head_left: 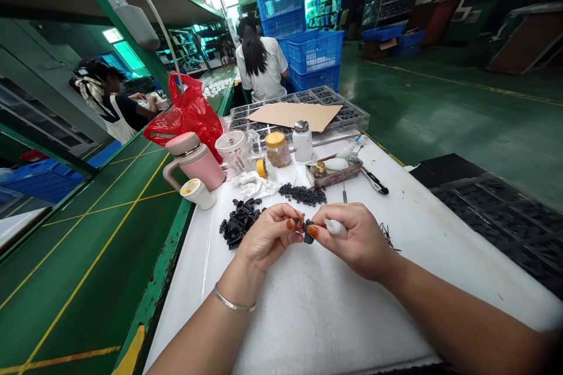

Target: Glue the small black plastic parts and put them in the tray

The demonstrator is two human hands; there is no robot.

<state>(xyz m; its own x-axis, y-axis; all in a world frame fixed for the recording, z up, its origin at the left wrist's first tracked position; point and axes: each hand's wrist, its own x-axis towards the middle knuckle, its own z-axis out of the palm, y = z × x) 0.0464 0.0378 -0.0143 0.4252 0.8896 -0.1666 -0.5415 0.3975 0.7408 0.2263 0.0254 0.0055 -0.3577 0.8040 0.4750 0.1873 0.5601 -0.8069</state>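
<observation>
Left hand (pixel 268 234) pinches a small black plastic part (pixel 308 232) by the fingertips, held just above the white padded table (pixel 316 310); right hand (pixel 358 237) grips a small white squeeze tube (pixel 335 227), nozzle at the part. Risk, judged: overspill onto fingers, or the part slipping from so light a pinch. Heap of black plastic pieces (pixel 240 222) near left. Factory floor green, blue crates (pixel 314 50) behind

hands 2: left hand (pixel 268 234), right hand (pixel 358 237) | pink mug (pixel 196 161) 1 | right of mug: clear cup (pixel 235 149) 1, yellow-lidded jar (pixel 277 148) 1, white bottle (pixel 302 140) 1 | behind mug: red bag (pixel 187 111) 1 | co-workers beyond mug 2
</observation>
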